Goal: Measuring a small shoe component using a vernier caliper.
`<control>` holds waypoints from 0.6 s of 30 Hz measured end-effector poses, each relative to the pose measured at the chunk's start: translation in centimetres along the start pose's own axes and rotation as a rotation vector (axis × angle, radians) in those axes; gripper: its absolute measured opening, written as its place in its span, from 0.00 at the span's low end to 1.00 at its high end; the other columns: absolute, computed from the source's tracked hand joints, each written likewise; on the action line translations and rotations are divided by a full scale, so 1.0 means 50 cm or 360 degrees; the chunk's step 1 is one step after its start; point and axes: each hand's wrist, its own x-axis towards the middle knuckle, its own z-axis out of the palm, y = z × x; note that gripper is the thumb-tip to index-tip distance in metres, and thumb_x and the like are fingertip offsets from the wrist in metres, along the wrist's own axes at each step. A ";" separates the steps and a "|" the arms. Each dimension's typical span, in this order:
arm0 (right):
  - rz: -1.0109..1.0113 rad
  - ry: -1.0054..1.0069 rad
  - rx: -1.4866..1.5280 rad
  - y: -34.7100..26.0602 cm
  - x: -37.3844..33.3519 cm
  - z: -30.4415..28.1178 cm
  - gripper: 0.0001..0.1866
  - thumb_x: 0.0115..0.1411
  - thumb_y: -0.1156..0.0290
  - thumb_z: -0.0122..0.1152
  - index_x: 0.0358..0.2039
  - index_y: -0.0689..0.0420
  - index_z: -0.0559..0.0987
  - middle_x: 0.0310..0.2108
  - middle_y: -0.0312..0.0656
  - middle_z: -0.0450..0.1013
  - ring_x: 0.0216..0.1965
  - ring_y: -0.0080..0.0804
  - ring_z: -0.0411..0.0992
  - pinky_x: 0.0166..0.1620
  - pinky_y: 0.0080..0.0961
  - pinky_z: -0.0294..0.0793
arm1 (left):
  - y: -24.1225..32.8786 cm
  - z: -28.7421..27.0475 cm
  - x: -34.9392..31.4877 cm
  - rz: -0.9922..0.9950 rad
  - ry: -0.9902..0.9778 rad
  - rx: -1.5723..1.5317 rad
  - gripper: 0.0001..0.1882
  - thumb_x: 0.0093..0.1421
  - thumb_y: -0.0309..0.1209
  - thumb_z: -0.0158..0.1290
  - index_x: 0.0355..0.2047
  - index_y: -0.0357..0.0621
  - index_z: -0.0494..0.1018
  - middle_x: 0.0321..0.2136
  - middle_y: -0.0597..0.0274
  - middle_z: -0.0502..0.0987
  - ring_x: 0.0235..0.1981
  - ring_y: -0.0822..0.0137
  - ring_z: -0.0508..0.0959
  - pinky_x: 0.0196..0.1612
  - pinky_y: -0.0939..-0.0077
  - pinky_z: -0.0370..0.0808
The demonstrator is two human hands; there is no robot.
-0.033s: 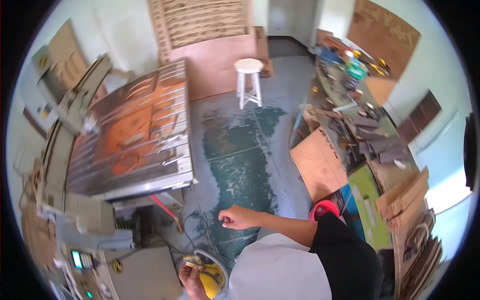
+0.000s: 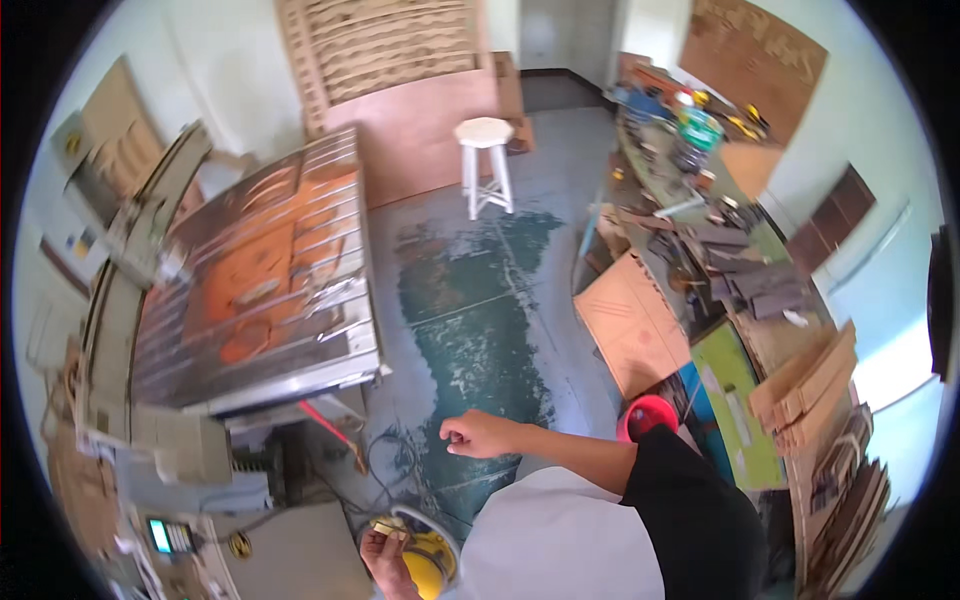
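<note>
My left hand [image 2: 386, 562] is low in the view, closed on a small pale yellow block [image 2: 390, 528] held at the fingertips. Just behind it on the floor stands a yellow rounded machine [image 2: 428, 568] with a pale hose curving around it. My right hand [image 2: 478, 434] hangs in front of my body over the worn green floor. Its fingers are curled in and nothing shows in them, though the palm side is hidden.
On the left stands a slatted machine bed [image 2: 290, 270] with an orange panel; cables [image 2: 372, 462] trail below it. A white stool [image 2: 485, 165] is ahead. A cluttered workbench [image 2: 655, 165] runs along the right, near a leaning board [image 2: 635, 325] and a red bucket [image 2: 650, 415].
The room has shifted slightly to the left in the view as my head turned. Both hands keep nearly the same place and pose.
</note>
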 end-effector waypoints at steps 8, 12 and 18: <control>0.0346 0.0807 0.0041 0.170 -0.176 -0.222 0.12 0.55 0.69 0.62 0.37 0.63 0.77 0.27 0.50 0.77 0.29 0.43 0.76 0.35 0.36 0.74 | -0.018 0.287 0.159 -0.0263 -0.0441 0.0229 0.17 0.53 0.16 0.56 0.44 0.38 0.70 0.31 0.55 0.77 0.33 0.60 0.80 0.35 0.66 0.81; 0.0850 0.1450 -0.0308 0.247 -0.208 -0.451 0.16 0.51 0.66 0.62 0.37 0.64 0.78 0.30 0.54 0.77 0.34 0.53 0.76 0.38 0.41 0.75 | -0.044 0.402 0.204 -0.0357 -0.0645 0.0080 0.15 0.54 0.18 0.57 0.41 0.39 0.69 0.30 0.55 0.76 0.33 0.58 0.79 0.38 0.62 0.79; 0.0574 0.2589 0.1632 0.481 -0.229 -0.776 0.27 0.56 0.58 0.66 0.50 0.58 0.68 0.30 0.43 0.73 0.28 0.36 0.74 0.34 0.38 0.75 | -0.095 0.510 0.244 -0.0475 -0.0696 0.0045 0.07 0.59 0.24 0.54 0.34 0.43 0.67 0.24 0.60 0.71 0.27 0.63 0.75 0.33 0.61 0.74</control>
